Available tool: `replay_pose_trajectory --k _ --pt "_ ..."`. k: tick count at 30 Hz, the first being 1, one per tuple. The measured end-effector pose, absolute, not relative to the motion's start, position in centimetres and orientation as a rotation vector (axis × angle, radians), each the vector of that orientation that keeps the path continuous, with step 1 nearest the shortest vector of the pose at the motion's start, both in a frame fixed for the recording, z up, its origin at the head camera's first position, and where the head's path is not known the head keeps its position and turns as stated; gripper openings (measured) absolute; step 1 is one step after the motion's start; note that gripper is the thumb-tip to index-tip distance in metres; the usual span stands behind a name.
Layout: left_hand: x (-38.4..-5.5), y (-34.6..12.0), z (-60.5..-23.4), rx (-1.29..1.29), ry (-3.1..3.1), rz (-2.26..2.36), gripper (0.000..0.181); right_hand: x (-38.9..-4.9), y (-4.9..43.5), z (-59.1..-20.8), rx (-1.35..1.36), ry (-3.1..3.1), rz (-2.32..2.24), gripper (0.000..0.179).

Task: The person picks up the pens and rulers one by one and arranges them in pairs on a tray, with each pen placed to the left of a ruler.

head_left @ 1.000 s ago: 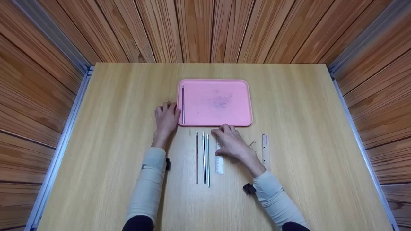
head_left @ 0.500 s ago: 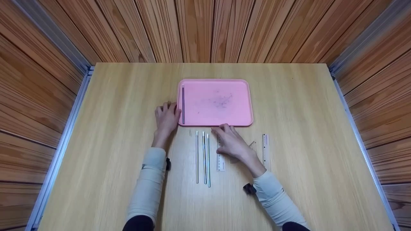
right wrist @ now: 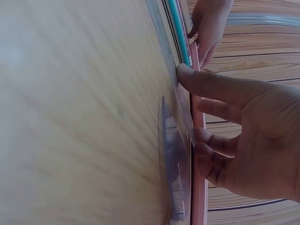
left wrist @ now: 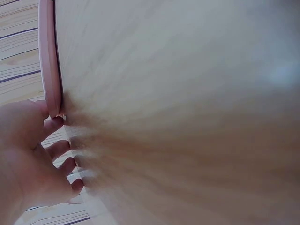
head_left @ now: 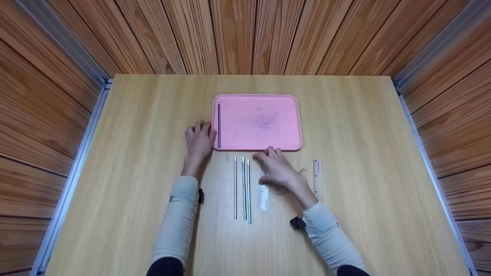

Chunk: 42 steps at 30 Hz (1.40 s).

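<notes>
My left hand (head_left: 199, 142) holds the left rim of the pink tray (head_left: 261, 136), thumb at the rim and the other fingertips down on the table, as the left wrist view shows. A dark pencil (head_left: 219, 124) lies along the tray's left side. My right hand (head_left: 278, 168) pinches a clear ruler (head_left: 263, 199), thumb on its left edge and fingertips near its far end; the hand covers the ruler's upper part. Just left of it lie three shiny pencils (head_left: 244, 191), side by side. Partly under the right hand is a clear, triangle-like plastic piece (head_left: 282, 189).
A second clear ruler (head_left: 317, 178) lies lengthwise to the right of the right forearm. All of this is on a light wooden table (head_left: 364, 172). Wood-plank walls (head_left: 234, 38) stand behind and at both sides, with metal rails along the side edges.
The ruler under my right hand shifts slightly: its near end slid away from me, then back toward me. Both hands stay almost in place; the tray and pencils have not moved.
</notes>
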<state>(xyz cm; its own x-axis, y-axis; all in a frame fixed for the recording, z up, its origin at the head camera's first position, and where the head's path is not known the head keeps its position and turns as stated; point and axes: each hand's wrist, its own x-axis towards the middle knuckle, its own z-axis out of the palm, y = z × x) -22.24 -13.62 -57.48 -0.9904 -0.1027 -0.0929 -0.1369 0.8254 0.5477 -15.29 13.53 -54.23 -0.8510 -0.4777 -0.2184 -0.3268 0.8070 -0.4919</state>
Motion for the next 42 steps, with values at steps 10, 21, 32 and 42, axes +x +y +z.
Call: replay_pose_trajectory --k 10,21,32,42 --pt "-22.32 -13.61 -57.54 -0.182 2.95 0.858 0.049 -15.16 13.71 -53.89 -0.529 2.596 -0.83 0.082" --pt "-22.17 -13.55 -57.5 -0.181 2.962 0.887 0.048 -15.03 14.14 -54.34 -0.543 2.531 -0.983 0.08" --pt "-22.19 -13.73 -57.46 -0.168 2.957 0.872 0.048 -14.83 14.32 -54.66 -0.468 2.516 -1.104 0.082" --pt "-22.15 -13.64 -57.5 -0.168 2.966 0.883 0.048 -14.65 14.44 -54.35 -0.426 2.523 -1.185 0.079"
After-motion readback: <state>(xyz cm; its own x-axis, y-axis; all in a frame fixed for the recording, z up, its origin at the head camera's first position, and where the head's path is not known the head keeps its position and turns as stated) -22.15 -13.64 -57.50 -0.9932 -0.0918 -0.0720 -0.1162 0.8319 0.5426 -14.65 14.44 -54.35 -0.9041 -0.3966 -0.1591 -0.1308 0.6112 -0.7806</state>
